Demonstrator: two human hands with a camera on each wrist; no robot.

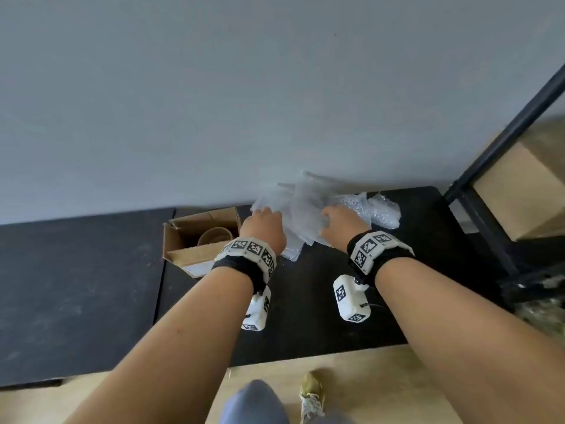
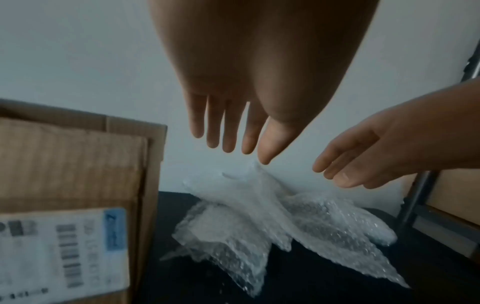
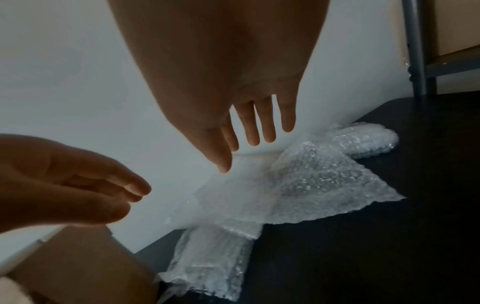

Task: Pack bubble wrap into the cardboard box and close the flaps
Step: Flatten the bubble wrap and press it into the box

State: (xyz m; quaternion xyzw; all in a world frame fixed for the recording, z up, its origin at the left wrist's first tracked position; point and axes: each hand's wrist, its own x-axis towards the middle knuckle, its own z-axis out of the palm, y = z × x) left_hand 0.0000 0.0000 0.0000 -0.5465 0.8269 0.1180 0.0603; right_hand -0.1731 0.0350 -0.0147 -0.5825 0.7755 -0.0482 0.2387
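Head view: the left hand [image 1: 265, 226] and right hand [image 1: 341, 224] reach over a crumpled heap of bubble wrap [image 1: 308, 209] lying on a black table [image 1: 305, 301] against a pale wall [image 1: 244, 102]. An open cardboard box [image 1: 200, 240], flaps up, stands just left of the heap, holding a brown round container [image 1: 214, 236]. Left wrist view: the left hand's fingers [image 2: 228, 131] are straight and loosely spread above the wrap [image 2: 272, 226], holding nothing; a shipping label [image 2: 64, 253] shows on the box's near side. Right wrist view: the right hand's fingers [image 3: 259, 123] are likewise extended above the wrap [image 3: 298, 185], gripping nothing. A dark metal shelf frame [image 1: 504, 133] stands at far right.
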